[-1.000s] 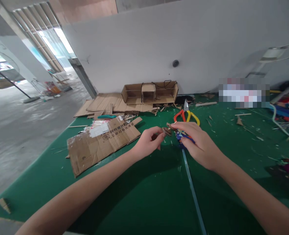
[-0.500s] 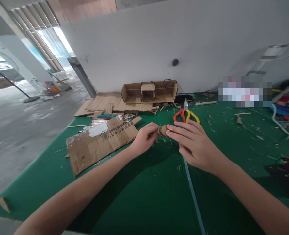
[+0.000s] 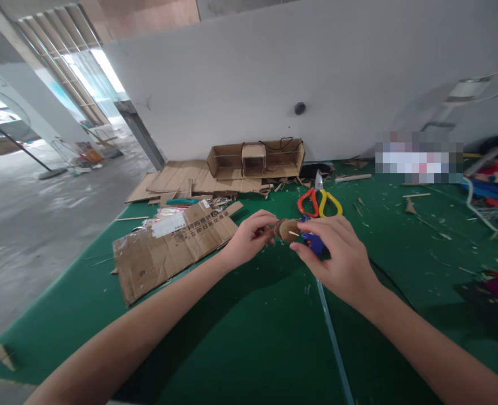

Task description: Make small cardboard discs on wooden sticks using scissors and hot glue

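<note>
A blue object [image 3: 315,242] sits under the right hand [image 3: 337,256], mostly covered by the palm and fingers, so its form cannot be told. A blurred patch [image 3: 420,157] hides whatever lies at the far side of the counter [image 3: 249,337], well beyond the scissors [image 3: 320,199]. The small cardboard disc [image 3: 286,229] is held above the counter just in front of the scissors, between both hands. It is brown and roundish, seemingly of stacked layers, with a thin pale stick [image 3: 294,233] poking from its face; its far side is hidden by the fingertips. The left hand [image 3: 249,239] has its fingers closed on the disc's left edge, thumb and forefinger pinching it. The right hand's fingers are together at the disc's right edge, touching it near the stick; whether they also grip the blue object cannot be told. A flattened cardboard sheet [image 3: 168,250] lies well to the left of the scissors, and an open cardboard box [image 3: 255,160] stands behind them, against the wall.
</note>
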### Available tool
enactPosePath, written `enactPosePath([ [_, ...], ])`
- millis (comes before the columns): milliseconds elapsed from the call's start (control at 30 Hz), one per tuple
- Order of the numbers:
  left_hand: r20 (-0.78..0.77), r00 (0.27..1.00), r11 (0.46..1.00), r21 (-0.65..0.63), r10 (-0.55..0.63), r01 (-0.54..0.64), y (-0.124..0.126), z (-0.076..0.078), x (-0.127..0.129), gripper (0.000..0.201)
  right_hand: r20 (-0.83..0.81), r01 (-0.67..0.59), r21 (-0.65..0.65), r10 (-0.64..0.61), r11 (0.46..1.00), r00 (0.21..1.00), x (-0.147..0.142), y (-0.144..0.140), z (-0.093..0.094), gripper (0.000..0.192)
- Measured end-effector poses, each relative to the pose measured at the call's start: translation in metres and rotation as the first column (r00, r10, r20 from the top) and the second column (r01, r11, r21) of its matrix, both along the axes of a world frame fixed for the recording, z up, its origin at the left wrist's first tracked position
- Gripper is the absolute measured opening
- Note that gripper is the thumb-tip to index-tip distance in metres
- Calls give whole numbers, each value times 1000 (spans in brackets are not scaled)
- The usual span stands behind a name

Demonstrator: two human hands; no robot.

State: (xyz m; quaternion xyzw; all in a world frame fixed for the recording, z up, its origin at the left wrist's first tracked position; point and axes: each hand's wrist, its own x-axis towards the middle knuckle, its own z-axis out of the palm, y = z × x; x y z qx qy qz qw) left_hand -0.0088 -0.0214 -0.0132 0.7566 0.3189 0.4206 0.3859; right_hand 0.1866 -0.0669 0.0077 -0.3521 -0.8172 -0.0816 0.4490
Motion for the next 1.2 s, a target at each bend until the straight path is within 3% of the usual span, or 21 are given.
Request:
enactPosePath([
  [200, 7, 1000, 1000, 10, -9, 9, -1, -1, 0, 17, 89, 42, 75, -49, 996, 995, -1, 2, -5, 17],
  [567, -110, 993, 995, 93, -34, 44, 0, 2, -1, 20, 134, 28, 55, -35, 998, 990, 0, 2, -2, 18],
  [833, -144, 982, 991, 31, -125, 131, 2, 2, -4, 26, 191, 48, 72, -61, 996, 980, -1, -2, -1, 19],
  [1200, -170, 969, 982, 27, -177, 184, 4, -3, -4, 26, 198, 54, -36, -46, 998, 979, -3, -3, -2, 19],
])
